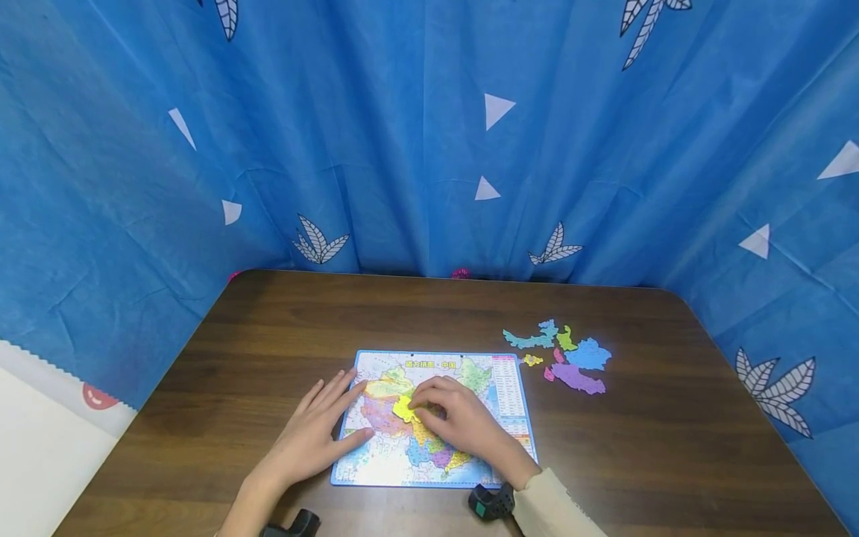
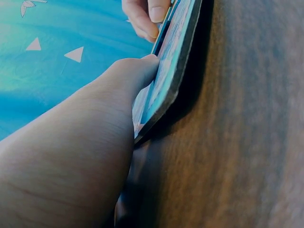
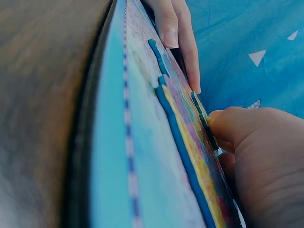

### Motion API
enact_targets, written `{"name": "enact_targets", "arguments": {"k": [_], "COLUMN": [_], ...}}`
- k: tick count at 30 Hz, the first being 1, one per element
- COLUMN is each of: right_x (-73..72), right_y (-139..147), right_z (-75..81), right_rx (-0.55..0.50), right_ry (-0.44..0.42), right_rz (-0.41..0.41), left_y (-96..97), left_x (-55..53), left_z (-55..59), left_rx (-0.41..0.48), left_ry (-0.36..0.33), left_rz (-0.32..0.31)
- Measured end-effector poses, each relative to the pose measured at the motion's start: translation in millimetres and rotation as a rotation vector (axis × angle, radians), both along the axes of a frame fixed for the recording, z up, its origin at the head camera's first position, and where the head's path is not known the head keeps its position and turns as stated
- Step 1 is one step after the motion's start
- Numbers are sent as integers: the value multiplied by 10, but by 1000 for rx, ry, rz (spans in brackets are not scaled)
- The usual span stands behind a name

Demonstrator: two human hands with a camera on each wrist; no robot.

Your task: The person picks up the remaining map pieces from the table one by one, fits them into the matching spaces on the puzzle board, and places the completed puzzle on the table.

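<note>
A map puzzle board [image 1: 376, 473] with a blue border lies flat on the table, many coloured map pieces set on it. My right hand [image 1: 459, 418] is over its middle, thumb and fingers pinching a yellow puzzle piece [image 1: 403, 409] at its right side. In the right wrist view, the thumb [image 3: 237, 126] meets the edge of that piece, which sits slightly raised over the map. My left hand [image 1: 322, 429] rests on the board's left side with fingers spread, holding nothing. The left wrist view shows its thumb [image 2: 142, 69] against the board.
Right of the board lie several loose puzzle pieces, among them a teal one [image 1: 533, 340], a blue one [image 1: 590, 355], a purple one [image 1: 579, 379] and a small yellow one [image 1: 532, 360]. Behind the brown wooden table [image 1: 288, 321] hangs a blue curtain [image 1: 403, 149].
</note>
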State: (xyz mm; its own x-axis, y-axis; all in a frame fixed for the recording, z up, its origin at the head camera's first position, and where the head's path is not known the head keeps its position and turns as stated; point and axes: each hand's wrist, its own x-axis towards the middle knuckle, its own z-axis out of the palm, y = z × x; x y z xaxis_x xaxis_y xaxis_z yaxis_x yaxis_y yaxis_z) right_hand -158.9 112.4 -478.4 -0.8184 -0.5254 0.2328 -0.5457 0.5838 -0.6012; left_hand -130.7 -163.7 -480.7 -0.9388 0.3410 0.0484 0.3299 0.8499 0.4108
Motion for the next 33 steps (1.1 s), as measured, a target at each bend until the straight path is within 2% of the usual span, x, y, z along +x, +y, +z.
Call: {"name": "enact_targets", "arguments": {"k": [17, 33], "right_x": [6, 19], "right_y": [-5, -14], "right_z": [27, 41], "right_rx": [14, 100], "right_ry": [-23, -4], "right_rz": [-5, -11], "left_y": [1, -2], "left_x": [-8, 19], "left_z": [17, 30], "left_rx": [1, 16], "left_ry": [-27, -27], "left_rz": [1, -2]}}
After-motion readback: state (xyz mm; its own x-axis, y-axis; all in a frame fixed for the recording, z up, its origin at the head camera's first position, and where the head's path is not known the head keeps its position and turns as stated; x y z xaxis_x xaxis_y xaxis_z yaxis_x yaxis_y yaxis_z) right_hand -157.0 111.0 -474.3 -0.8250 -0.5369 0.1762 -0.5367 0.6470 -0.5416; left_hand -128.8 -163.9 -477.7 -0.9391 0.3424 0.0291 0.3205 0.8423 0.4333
